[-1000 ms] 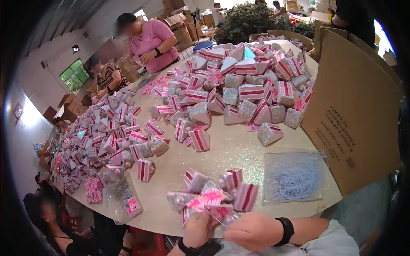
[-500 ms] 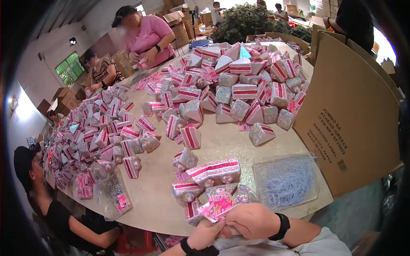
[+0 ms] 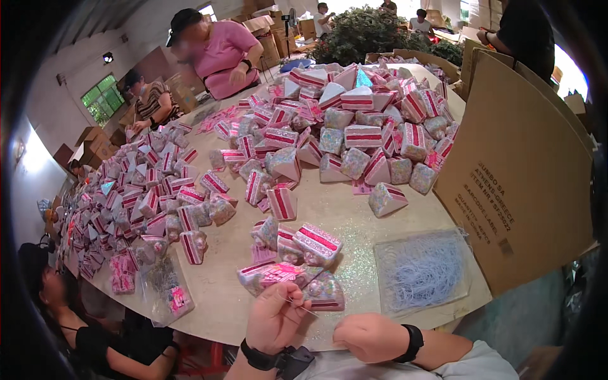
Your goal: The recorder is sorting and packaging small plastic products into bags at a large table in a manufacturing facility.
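My left hand is closed, thumb against fingers, on a thin pale string. The string slants down toward my right hand, which is closed in a pinch near the table's front edge, apart from the left. Just beyond my left fingertips are pink printed tags, in front of a glittery toy cake slice; whether the fingers also hold the tags is unclear. Another glittery cake slice lies beside my left hand. Behind it rests a slice with pink layers.
A clear shallow tray of tangled pale strings is at the right, beside a large cardboard flap. Big piles of cake slices cover the far and left table. A clear bag lies at left. Other people sit or stand around the table.
My hands have drawn apart, the left going left and up, with string now showing between them. The near cake slices have shifted, and the tags have moved up and left.
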Motion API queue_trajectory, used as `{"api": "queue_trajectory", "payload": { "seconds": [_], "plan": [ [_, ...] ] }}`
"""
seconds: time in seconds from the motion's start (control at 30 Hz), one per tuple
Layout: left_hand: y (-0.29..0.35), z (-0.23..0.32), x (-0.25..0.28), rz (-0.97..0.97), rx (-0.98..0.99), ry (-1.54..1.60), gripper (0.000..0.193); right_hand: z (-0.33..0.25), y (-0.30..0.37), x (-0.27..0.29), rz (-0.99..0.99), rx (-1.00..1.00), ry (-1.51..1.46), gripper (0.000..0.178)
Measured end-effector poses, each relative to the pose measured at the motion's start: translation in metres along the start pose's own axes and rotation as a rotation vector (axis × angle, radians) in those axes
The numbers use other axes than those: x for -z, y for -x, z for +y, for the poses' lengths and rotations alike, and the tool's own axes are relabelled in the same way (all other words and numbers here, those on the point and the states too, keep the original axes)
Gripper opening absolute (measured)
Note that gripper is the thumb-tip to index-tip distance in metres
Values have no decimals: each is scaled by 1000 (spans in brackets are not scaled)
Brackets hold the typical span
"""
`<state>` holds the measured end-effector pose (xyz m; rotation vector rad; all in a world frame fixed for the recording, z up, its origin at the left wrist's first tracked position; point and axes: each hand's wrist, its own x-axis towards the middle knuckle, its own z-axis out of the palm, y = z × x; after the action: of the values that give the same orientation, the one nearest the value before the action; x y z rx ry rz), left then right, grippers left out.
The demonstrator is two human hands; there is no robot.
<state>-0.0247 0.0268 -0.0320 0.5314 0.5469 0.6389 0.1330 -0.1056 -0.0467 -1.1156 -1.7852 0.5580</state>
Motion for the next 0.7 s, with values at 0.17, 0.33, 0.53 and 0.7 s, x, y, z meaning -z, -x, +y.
{"api": "queue_trajectory", "payload": {
  "seconds": [0.17, 0.33, 0.53, 0.7],
  "plan": [
    [4, -3, -5, -38, 71, -52, 11, 3, 1, -6, 17, -34, -32, 16],
    [5, -7, 1, -26, 123, -70, 8, 5, -3, -14, 7, -20, -9, 11],
    [5, -13, 3, -59, 150, 72, 5, 11, -3, -15, 29, -54, -14, 15],
    [5, -20, 4, -3, 163, -8, 5, 11, -8, -15, 31, -112, -24, 10]
  ]
}}
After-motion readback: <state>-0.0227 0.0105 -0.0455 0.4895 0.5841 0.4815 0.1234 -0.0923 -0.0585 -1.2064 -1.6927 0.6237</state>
